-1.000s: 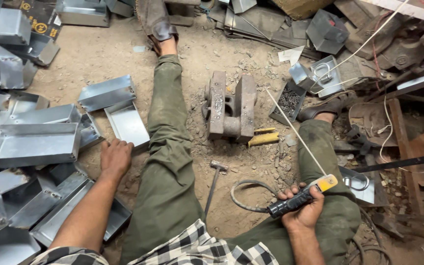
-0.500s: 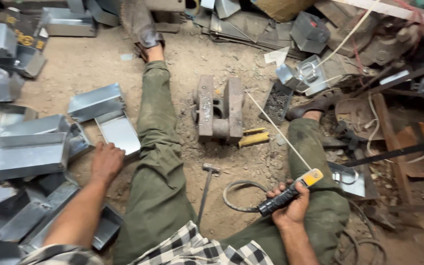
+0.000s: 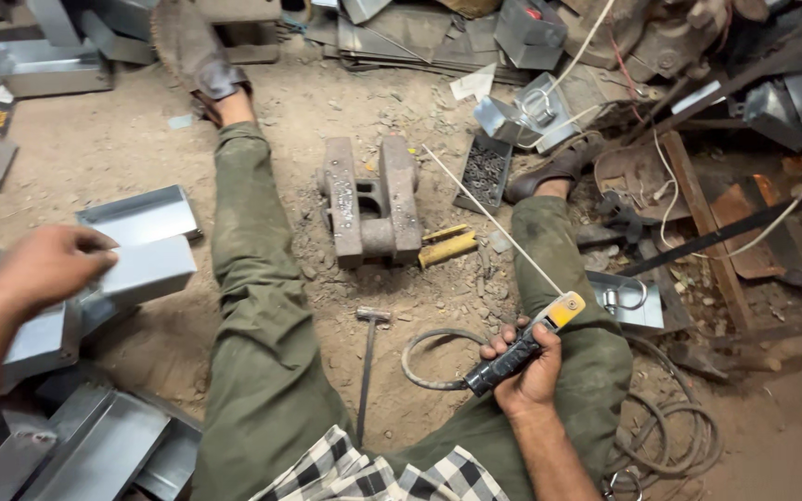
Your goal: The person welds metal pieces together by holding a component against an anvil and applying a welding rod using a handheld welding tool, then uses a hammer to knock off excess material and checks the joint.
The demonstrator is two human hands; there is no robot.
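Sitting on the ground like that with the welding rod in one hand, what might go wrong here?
Three risks, judging by the view:
1. The right hand holds the electrode holder with its long rod stretching over the leg; it may touch the trousers.
2. The cable loops beside the hammer and could snag.
3. The left hand, bare, grips a folded sheet-metal box; its edges may cut.

Hammer (image 3: 367, 357) between legs (anvil block (image 3: 370, 199) beyond)

Dirt floor (image 3: 113, 148) with iron block (image 3: 370, 199), hammer (image 3: 367, 366), metal trays (image 3: 141, 215).
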